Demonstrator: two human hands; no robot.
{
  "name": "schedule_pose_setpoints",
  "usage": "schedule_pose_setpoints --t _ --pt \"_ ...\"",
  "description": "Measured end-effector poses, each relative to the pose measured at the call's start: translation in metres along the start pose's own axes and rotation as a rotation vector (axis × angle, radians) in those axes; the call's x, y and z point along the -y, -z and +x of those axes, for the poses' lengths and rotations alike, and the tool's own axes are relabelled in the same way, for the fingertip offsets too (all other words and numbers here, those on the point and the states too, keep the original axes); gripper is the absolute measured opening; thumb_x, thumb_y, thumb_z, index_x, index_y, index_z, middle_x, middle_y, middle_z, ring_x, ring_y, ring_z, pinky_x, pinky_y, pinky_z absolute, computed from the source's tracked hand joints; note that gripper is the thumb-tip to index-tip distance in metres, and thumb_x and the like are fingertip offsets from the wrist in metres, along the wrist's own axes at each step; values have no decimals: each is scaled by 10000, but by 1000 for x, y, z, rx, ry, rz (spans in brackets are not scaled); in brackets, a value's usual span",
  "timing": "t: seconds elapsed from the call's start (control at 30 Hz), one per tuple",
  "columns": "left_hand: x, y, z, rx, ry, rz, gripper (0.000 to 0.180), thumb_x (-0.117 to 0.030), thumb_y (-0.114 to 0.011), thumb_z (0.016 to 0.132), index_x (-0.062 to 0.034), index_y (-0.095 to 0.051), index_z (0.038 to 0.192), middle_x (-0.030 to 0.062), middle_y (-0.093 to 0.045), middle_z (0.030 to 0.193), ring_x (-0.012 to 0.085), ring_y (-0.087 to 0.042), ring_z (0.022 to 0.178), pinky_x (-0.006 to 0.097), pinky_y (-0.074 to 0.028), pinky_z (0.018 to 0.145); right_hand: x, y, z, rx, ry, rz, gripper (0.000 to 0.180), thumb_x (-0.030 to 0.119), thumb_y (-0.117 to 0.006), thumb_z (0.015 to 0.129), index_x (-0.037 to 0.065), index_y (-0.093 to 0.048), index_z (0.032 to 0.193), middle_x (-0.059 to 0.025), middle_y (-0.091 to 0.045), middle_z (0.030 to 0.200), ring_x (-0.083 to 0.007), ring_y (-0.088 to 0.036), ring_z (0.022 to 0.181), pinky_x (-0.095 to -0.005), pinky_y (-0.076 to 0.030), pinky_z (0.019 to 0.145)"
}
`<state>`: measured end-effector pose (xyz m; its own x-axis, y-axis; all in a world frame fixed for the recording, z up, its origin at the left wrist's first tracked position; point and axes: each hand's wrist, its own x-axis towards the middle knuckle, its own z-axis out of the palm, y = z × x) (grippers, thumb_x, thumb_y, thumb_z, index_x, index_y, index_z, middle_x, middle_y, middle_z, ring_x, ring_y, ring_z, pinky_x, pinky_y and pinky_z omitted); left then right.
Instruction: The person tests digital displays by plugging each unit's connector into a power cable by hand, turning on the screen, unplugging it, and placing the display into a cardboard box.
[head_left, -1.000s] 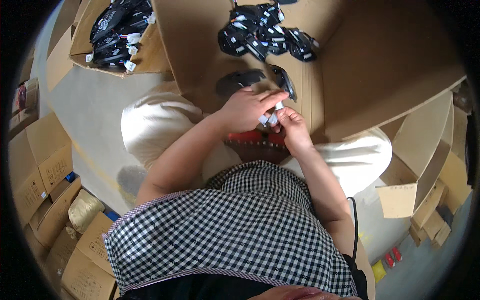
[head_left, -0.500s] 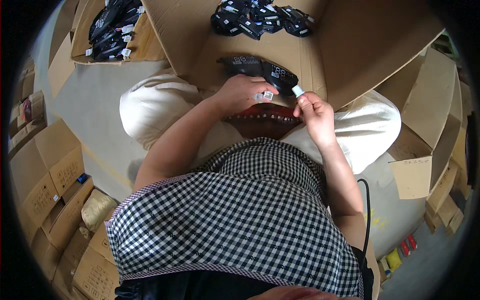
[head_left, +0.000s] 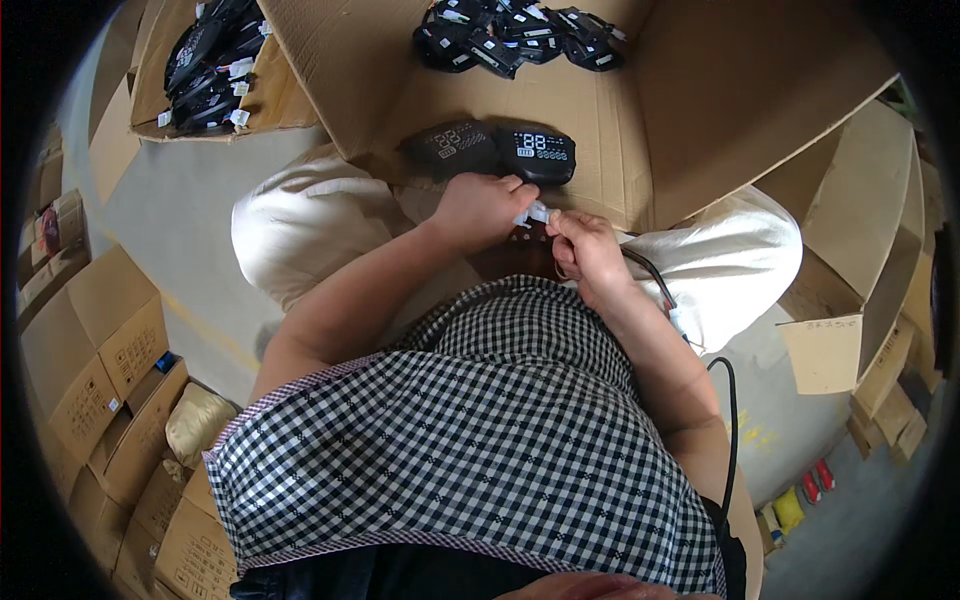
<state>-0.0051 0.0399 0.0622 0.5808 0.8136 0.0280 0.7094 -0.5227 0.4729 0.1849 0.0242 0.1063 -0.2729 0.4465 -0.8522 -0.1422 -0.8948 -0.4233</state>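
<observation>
White connector (head_left: 537,213) now between both hands.

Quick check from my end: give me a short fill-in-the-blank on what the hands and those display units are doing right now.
1. Both hands pinch a small ____ connector between them.
2. The lit display unit lies on a sheet of ____.
3. The left hand and right hand work above the person's ____.
4. The unlit display unit lies to the ____ of the lit one.

Missing words: white; cardboard; lap; left
</observation>
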Motion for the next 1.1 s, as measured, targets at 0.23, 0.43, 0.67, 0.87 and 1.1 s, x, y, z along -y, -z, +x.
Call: schedule_pose_setpoints --t 0.23,0.43,0.67,0.87,1.1 --pt "-15 9 0 54 94 88 179 -185 -618 710 -91 -601 861 66 -637 788 253 -653 682 373 -512 557 -16 -2 9 -189 341 -418 297 205 -534 930 9 -588 714 -43 -497 540 -110 -479 490 -303 -386 470" --pt "-12 13 -2 204 92 -36 131 -165 -613 710 -84 -599 812 74 -630 785 273 -652 710 389 -522 592 -11 29 26 81 168 -708 273 230 -519 943 31 -603 776 -33 -525 564 -108 -483 511 -278 -387 503" --pt "-7 46 13 24 342 -173 159 -115 -648 660 -99 -597 811 71 -618 782 274 -615 778 390 -500 644 87 3 85 -547 665 -1106 222 264 -566 926 71 -672 952 -121 -672 776 -277 -666 739 -349 -500 674" --pt "-6 55 34 10 119 -573 234 -104 -696 649 -118 -597 861 72 -590 810 287 -570 823 393 -458 741 71 4 227 -231 927 -1409 114 146 -659 777 165 -733 862 -110 -545 1271 -317 -486 1183 -343 -382 1014" --pt "-13 64 39 -62 473 -968 110 -184 -623 877 -75 -619 890 46 -611 766 151 -567 697 293 -446 635 94 19 216 -451 858 -744 141 163 -595 881 43 -664 907 -84 -649 871 -260 -604 786 -358 -484 743"
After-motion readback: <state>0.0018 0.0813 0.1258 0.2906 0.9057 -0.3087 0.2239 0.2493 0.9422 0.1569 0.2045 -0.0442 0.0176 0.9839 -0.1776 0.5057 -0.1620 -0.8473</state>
